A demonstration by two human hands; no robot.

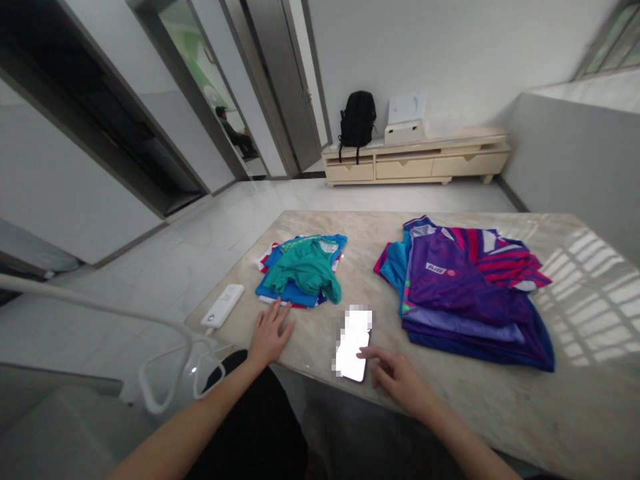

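A black backpack (357, 121) and a white box (404, 131) rest on the cream cabinet (440, 163) by the far wall.

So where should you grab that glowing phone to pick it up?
Probably by its two long edges, pinched from above. The phone lies flat, screen up, near the table's front edge. The right hand already has a fingertip at its right edge, so coming from that side looks easiest. The left hand rests flat on the table.

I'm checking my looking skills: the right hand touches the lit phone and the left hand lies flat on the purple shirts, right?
Not quite. In the head view the left hand lies flat on the table by the teal shirts, not on the purple shirts. The right hand does touch the lit phone.
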